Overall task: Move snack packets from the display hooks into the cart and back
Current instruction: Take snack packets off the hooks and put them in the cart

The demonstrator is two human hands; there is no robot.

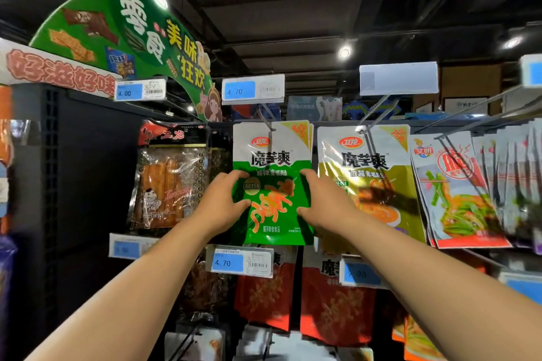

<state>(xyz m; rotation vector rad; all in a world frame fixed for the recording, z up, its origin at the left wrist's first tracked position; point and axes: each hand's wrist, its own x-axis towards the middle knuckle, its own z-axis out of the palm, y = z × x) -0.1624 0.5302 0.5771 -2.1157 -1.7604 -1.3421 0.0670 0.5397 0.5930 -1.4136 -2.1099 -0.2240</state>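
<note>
A green and white snack packet (272,155) hangs at the front of a metal display hook (265,114) in the middle of the rack. My left hand (223,202) grips its left edge, thumb and fingers curled around it. My right hand (322,202) grips its right edge the same way. More packets of the same kind show just behind it on the hook. The cart is out of view.
An olive-yellow packet (372,173) hangs on the hook to the right, white and red packets (457,190) beyond it. A clear packet of orange strips (170,182) hangs to the left. Red packets (264,293) hang below. Price tags (242,263) jut out from the hook ends.
</note>
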